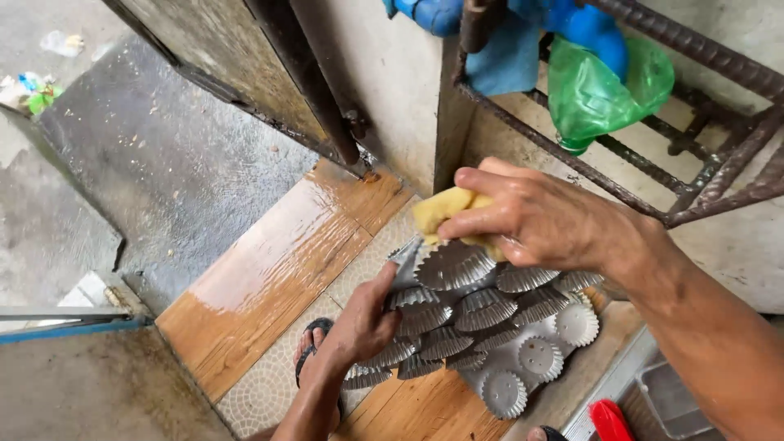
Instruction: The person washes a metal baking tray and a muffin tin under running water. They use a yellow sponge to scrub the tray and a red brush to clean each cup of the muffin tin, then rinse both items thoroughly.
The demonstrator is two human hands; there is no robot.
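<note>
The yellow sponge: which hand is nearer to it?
Right. The right hand grips the yellow sponge; the left hand is lower, holding the fluted metal tray by its edge.

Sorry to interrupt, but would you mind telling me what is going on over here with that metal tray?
A person is scrubbing a grey metal baking tray of fluted round moulds, held tilted above the wet wooden-look floor tiles. The left hand grips the tray's near edge, while the right hand presses a yellow sponge against a mould at the top. A green plastic bag hangs on the rusty metal bars behind.
</note>
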